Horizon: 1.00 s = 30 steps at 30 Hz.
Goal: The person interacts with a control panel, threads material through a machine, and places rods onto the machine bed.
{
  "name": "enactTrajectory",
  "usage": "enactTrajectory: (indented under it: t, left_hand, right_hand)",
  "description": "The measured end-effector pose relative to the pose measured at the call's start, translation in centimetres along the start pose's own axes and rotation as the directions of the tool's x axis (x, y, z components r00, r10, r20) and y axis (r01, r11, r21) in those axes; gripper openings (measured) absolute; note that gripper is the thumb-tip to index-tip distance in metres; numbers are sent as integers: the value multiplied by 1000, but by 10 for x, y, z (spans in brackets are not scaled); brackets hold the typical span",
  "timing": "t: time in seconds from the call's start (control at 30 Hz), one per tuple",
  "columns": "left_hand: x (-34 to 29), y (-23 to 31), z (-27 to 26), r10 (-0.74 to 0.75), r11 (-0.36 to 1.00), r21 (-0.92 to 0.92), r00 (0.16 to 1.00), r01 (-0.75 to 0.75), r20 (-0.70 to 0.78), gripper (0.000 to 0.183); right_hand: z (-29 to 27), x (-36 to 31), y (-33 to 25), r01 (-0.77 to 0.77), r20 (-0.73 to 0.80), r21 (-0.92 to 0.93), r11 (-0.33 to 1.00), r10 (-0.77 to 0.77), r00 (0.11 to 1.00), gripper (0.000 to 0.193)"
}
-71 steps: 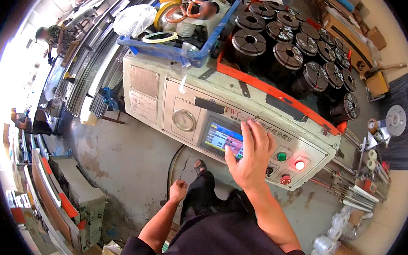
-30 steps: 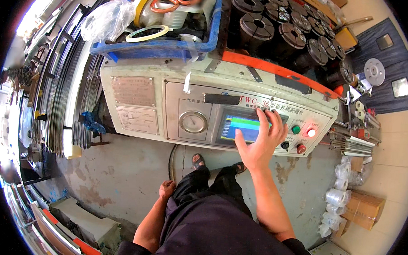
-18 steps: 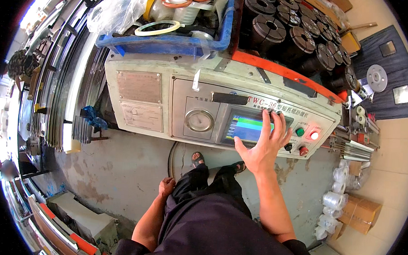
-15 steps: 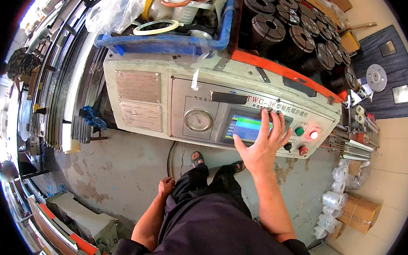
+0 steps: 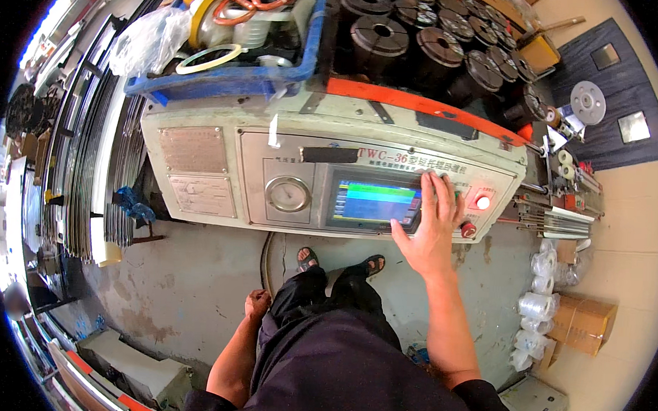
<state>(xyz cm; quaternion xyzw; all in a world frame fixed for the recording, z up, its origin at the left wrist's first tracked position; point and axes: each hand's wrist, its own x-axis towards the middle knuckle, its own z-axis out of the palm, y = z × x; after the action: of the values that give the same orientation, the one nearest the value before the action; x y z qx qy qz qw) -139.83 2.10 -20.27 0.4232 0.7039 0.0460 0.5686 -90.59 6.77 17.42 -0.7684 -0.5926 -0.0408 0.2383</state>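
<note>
We see the blue bin [image 5: 217, 83] on the machine [image 5: 215, 112] at left; below, our left hand [image 5: 257, 304] hangs beside our trousers [image 5: 296, 296], its fingers curled into a fist. Next come the round gauge [image 5: 288, 195] and then the lit screen [image 5: 373, 200] on the machine's front, with our right hand [image 5: 432, 236] at its right edge, fingers spread apart, though we cannot tell whether the thumb touches it. Beyond, we have the red button [image 5: 469, 230] and, just above, the glowing lamp [image 5: 483, 203].

We get bright light from the left
Glare whitens that edge; fisheye bends our black-cornered rim; the screen [image 5: 377, 202] glows clearly.
</note>
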Motion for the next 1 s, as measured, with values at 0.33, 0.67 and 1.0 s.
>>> enactTrajectory:
  t: [0.33,0.67,1.0]
  left_hand:
    - [-2,19,44,7,998,-64,992,1,129,24]
    - [-22,81,185,153,969,160,963,-191,222,13]
    - [-26,132,484,424,614,598,854,-515,301,23]
  right_hand:
    - [-27,-32,23,-6,-86,223,975,25,996,91]
    - [-102,-184,164,-217,50,272,938,212,976,80]
    - [-155,-359,454,-482,502,-66,874,446,741,82]
